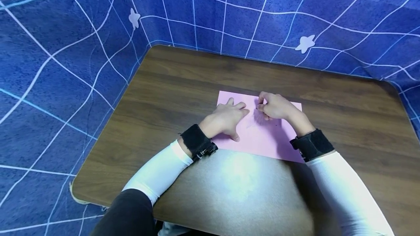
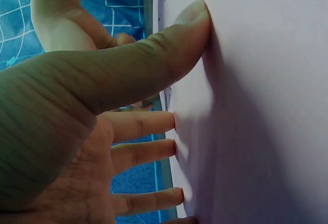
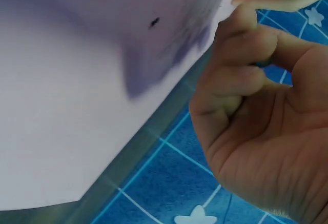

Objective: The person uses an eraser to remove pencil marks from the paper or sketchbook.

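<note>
A sheet of pink paper lies on the wooden table. My left hand rests on its left part with the fingers spread, and the left wrist view shows the thumb and fingertips touching the sheet. Over the upper right part of the paper is my right hand, its fingers curled and their tips down at the surface. Whether anything small sits between those fingertips is hidden. Grey smudges and a dark speck mark the paper near the right hand.
The brown wooden table extends around the paper on all sides. A blue cloth with white lines and star shapes hangs behind the table and along its left side. A bright patch of light falls near the front edge.
</note>
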Demonstrator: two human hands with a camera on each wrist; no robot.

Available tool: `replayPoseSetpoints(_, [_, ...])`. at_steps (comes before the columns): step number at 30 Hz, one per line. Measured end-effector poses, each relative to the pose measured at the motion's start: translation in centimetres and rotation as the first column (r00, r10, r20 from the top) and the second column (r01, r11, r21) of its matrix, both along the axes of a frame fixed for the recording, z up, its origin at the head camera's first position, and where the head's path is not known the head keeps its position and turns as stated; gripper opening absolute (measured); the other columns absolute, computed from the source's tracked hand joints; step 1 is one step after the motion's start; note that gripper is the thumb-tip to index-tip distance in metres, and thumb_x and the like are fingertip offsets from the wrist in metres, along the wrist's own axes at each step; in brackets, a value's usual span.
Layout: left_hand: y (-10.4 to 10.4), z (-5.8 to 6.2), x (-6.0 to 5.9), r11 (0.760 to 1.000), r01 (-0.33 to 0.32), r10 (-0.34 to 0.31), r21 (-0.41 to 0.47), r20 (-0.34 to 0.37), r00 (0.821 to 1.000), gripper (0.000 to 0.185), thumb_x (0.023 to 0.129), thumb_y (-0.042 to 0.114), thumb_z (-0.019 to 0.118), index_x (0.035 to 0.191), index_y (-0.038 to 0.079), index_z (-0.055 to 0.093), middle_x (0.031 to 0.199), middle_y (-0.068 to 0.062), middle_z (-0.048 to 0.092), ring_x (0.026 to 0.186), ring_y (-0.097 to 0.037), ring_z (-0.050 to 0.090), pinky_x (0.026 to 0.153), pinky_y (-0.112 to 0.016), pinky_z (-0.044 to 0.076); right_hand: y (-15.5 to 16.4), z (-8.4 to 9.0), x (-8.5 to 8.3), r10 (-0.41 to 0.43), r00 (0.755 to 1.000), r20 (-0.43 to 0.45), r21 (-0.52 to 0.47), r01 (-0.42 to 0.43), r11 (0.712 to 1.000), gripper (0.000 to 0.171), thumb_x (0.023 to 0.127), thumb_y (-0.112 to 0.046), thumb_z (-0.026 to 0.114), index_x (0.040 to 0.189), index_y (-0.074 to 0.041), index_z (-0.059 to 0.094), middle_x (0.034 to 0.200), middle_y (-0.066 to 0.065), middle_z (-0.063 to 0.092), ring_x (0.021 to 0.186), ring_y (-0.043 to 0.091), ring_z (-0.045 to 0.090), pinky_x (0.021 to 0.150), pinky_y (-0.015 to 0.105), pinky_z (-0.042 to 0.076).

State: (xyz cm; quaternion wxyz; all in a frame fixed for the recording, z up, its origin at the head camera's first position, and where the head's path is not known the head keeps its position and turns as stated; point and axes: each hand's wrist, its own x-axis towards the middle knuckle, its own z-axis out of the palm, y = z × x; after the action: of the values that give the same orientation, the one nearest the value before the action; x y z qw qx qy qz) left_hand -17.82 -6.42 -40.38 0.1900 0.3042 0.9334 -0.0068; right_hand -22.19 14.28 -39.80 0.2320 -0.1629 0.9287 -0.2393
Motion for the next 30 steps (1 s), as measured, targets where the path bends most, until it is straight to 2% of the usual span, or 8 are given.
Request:
replayPoseSetpoints(7, [0.3,-0.1,0.0,1.000,0.006,-0.007,-0.026,-0.009,1.000,0.109,0.069,0.059,0.089,0.159,0.028,0.037,0.164,0.003,0.031,0.130,-0.028,0.038,0.090,-0.047,0.053,0.6,-0.9,-0.5,-0.064,0.998,-0.012,0.065,0.065,0.996,0.015,0.100,-0.018,0.053,0.109,-0.007,0.059,0.065,0.005,0.070,0.059,0.019,0.065,0.063,0.032,0.044])
replayPoseSetpoints(15, [0.2,-0.1,-0.1,1.000,0.002,-0.003,-0.027,-0.003,1.000,0.110,0.068,0.059,0.089,0.160,0.028,0.036,0.165,0.003,0.029,0.131,-0.028,0.038,0.092,-0.047,0.053,0.4,-1.1,0.2,-0.005,0.995,-0.100,0.079,0.013,0.997,0.010,0.100,-0.019,0.055,0.104,-0.011,0.060,0.072,0.005,0.072,0.064,0.018,0.067,0.061,0.033,0.045])
replayPoseSetpoints(21, [0.3,0.0,-0.2,1.000,0.000,-0.001,-0.031,-0.012,1.000,0.110,0.069,0.059,0.089,0.160,0.028,0.036,0.165,0.003,0.030,0.135,-0.030,0.037,0.092,-0.049,0.054,0.4,-0.9,0.5,-0.043,0.978,-0.205,0.119,0.068,0.991,0.011,0.099,-0.019,0.058,0.105,-0.011,0.061,0.075,0.006,0.065,0.070,0.024,0.060,0.064,0.035,0.042])
replayPoseSetpoints(26, [0.4,-0.2,-0.2,0.999,0.003,-0.003,-0.043,-0.007,1.000,0.112,0.069,0.059,0.089,0.161,0.027,0.034,0.165,0.003,0.029,0.137,-0.031,0.035,0.093,-0.050,0.054,0.2,-0.8,0.9,-0.014,0.985,-0.172,0.108,0.033,0.994,0.011,0.100,-0.018,0.057,0.108,-0.010,0.059,0.071,0.005,0.062,0.062,0.020,0.058,0.057,0.033,0.042])
replayPoseSetpoints(30, [0.4,-0.2,-0.1,0.999,0.003,-0.003,-0.043,-0.002,1.000,0.113,0.069,0.059,0.089,0.161,0.027,0.032,0.165,0.002,0.029,0.140,-0.034,0.033,0.095,-0.051,0.054,0.5,-1.0,0.8,-0.037,0.986,-0.166,0.085,0.052,0.995,0.012,0.100,-0.018,0.058,0.108,-0.009,0.061,0.075,0.007,0.068,0.066,0.021,0.062,0.061,0.034,0.044])
